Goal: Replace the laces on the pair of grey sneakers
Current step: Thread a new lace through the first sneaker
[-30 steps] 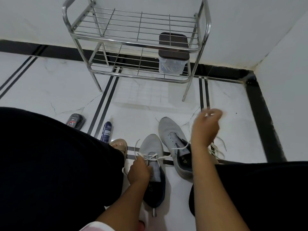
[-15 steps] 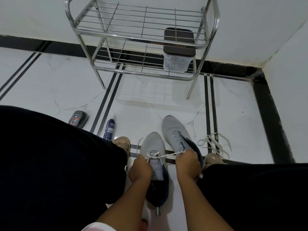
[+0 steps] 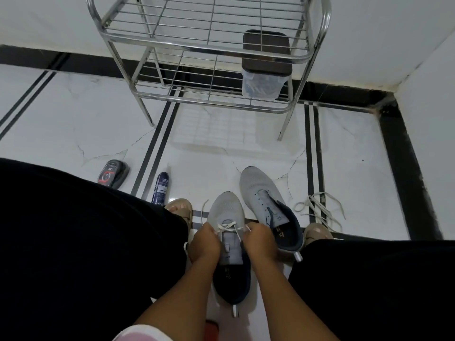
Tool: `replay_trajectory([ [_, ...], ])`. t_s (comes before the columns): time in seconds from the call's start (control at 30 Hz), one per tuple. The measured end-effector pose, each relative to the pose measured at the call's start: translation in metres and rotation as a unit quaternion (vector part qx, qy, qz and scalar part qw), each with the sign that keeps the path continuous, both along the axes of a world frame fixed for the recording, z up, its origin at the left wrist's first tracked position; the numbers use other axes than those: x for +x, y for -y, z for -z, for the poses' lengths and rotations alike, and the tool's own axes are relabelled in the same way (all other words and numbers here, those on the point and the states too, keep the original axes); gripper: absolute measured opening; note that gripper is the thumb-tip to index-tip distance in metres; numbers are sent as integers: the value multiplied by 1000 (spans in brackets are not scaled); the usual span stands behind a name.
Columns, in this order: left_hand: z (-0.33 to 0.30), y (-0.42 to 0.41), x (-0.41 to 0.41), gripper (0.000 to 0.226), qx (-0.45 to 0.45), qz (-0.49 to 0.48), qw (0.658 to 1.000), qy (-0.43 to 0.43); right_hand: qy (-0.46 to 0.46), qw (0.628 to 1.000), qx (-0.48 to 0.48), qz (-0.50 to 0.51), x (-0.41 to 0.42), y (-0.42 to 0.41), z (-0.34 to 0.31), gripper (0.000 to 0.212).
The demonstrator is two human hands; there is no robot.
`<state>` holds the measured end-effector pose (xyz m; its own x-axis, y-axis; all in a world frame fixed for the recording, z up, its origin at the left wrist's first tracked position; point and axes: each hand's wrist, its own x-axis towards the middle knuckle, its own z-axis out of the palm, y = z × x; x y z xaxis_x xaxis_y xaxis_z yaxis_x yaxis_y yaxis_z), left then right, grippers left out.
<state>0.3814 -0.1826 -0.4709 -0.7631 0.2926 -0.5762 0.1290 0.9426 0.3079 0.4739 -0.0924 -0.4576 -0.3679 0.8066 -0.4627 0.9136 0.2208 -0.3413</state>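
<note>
Near grey sneaker (image 3: 227, 217) stood on the white floor (image 3: 98, 134) between the person's knees, toe pointing away. A white lace (image 3: 227, 227) crossed its lowest eyelets; one free end trailed off past the toe's left side. Left hand (image 3: 203, 244) sat at the shoe's left edge, fingers curled in and pinching the lace on that side. Right hand (image 3: 259, 242) mirrored it at the right edge, fingers curled round the other lace end. Both hands touched the shoe's upper.

Second grey sneaker (image 3: 266, 205) lay just beside it to the right, set slightly farther out and angled, eyelets bare, dark lining showing. A loose tangle of laces (image 3: 317, 210) lay on the floor to that shoe's right, apart from it.

To the left stood a blue spray can (image 3: 160, 188) and, farther left, a dark shoe-polish sponge case (image 3: 112, 173). Beyond, a chrome wire rack (image 3: 209, 52) stood against the wall, a lidded clear container (image 3: 264, 77) on its lower shelf.
</note>
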Motion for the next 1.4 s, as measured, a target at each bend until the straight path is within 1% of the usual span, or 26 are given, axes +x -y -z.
replay_trajectory([
  [0.07, -1, -2, -4, 15, -10, 0, 1000, -10, 9, 997, 7, 80, 2, -3, -4, 21],
  [0.1, 0, -2, -5, 16, -11, -3, 1000, -9, 20, 996, -3, 85, 4, -3, -4, 21],
  [0.2, 3, 0, -6, 17, -3, -16, 1000, -5, 49, 997, -45, 36, 5, 2, 0, 23],
  [0.27, 2, 2, -3, 21, 18, -39, 999, -12, 39, 999, -23, 26, 2, 5, -3, 29],
  [0.3, 2, 2, -1, 27, 28, -53, 998, -14, 12, 999, 2, 36, -2, 4, -9, 33],
  [0.37, -4, 1, 4, 40, 26, -54, 998, -7, -74, 993, 55, 79, -17, -4, -33, 37],
  [0.43, -11, 0, 9, 44, 5, -2, 1000, 0, -149, 978, 98, 108, -34, -19, -61, 38],
  [0.5, -15, 2, 11, 39, -16, 52, 998, 5, -202, 967, 121, 100, -47, -36, -80, 40],
  [0.57, -14, 5, 10, 29, -23, 61, 998, 3, -253, 960, 97, 75, -52, -43, -92, 46],
  [0.6, -12, 7, 8, 25, -17, 44, 999, 9, -280, 956, 57, 71, -52, -42, -93, 49],
  [0.63, -11, 8, 5, 23, -3, 17, 1000, 22, -284, 957, 14, 64, -50, -37, -92, 53],
  [0.67, -10, 9, 3, 23, 15, -10, 999, 39, -265, 962, -28, 54, -48, -30, -85, 58],
  [0.7, -8, 11, 1, 23, 32, -33, 997, 55, -225, 972, -58, 39, -44, -22, -75, 60],
  [0.73, -6, 12, 0, 23, 48, -49, 995, 70, -179, 980, -78, 25, -39, -13, -64, 56],
  [0.77, -4, 13, -1, 22, 63, -64, 993, 80, -138, 987, -86, 7, -35, -5, -52, 45],
  [0.8, -2, 15, -2, 19, 78, -82, 990, 87, -107, 990, -86, -19, -32, 2, -43, 29],
  [0.83, 0, 16, -2, 17, 92, -99, 986, 94, -71, 993, -79, -59, -29, 8, -37, 17],
  [0.87, 2, 16, -2, 14, 103, -110, 984, 98, -36, 991, -67, -112, -27, 12, -33, 12],
  [0.9, 6, 17, -3, 13, 109, -116, 982, 104, -11, 985, -51, -162, -26, 16, -30, 16],
  [0.97, 13, 17, -3, 13, 123, -125, 977, 118, -3, 981, -26, -190, -24, 21, -22, 24],
  [1.03, 20, 17, -5, 11, 132, -138, 973, 130, -8, 985, -13, -172, -24, 25, -17, 25],
  [1.1, 28, 18, -5, 11, 133, -151, 970, 140, 10, 987, 6, -159, -24, 26, -14, 23],
  [1.2, 38, 19, -7, 23, 138, -172, 965, 144, 14, 981, 55, -185, -24, 27, -14, 24],
  [1.23, 37, 19, -7, 23, 139, -174, 964, 145, 14, 979, 68, -191, -24, 28, -14, 24],
  [1.33, 24, 18, -5, 11, 130, -164, 968, 137, 32, 973, 93, -207, -26, 32, -10, 23],
  [1.4, 19, 18, -5, 10, 118, -150, 974, 122, 41, 972, 87, -213, -28, 33, -7, 19],
])
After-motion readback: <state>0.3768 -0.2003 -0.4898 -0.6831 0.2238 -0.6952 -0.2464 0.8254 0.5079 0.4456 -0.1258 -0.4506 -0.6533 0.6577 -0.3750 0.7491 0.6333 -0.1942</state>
